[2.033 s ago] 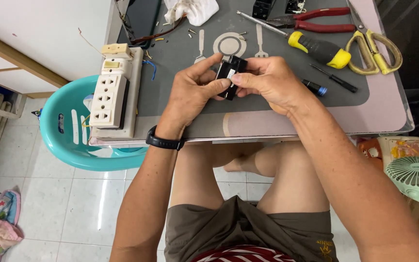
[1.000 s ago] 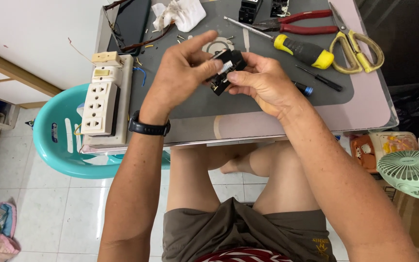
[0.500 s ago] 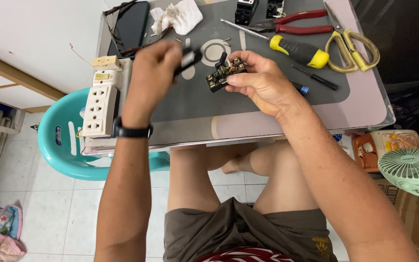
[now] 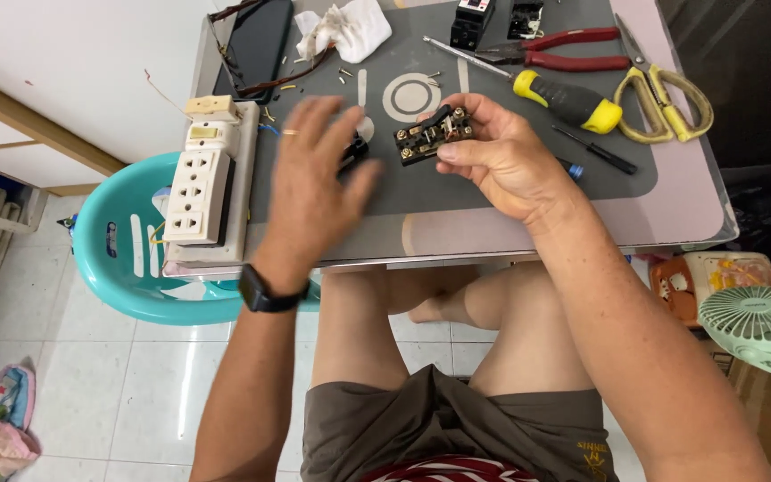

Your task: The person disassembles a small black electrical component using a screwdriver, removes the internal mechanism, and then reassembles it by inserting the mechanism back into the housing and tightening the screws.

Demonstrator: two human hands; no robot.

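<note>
Right hand pinches small black switch mechanism with brass screws. Left hand, fingers spread, lowers onto black plastic cover piece mid-tabletop; disassembly step, judging.

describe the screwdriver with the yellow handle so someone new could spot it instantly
Start at the grey mat on the table, then go to its far right part, beside the red-handled pliers and yellow scissors. The screwdriver lies slanted there; only it has a thick yellow-and-black handle.
</note>
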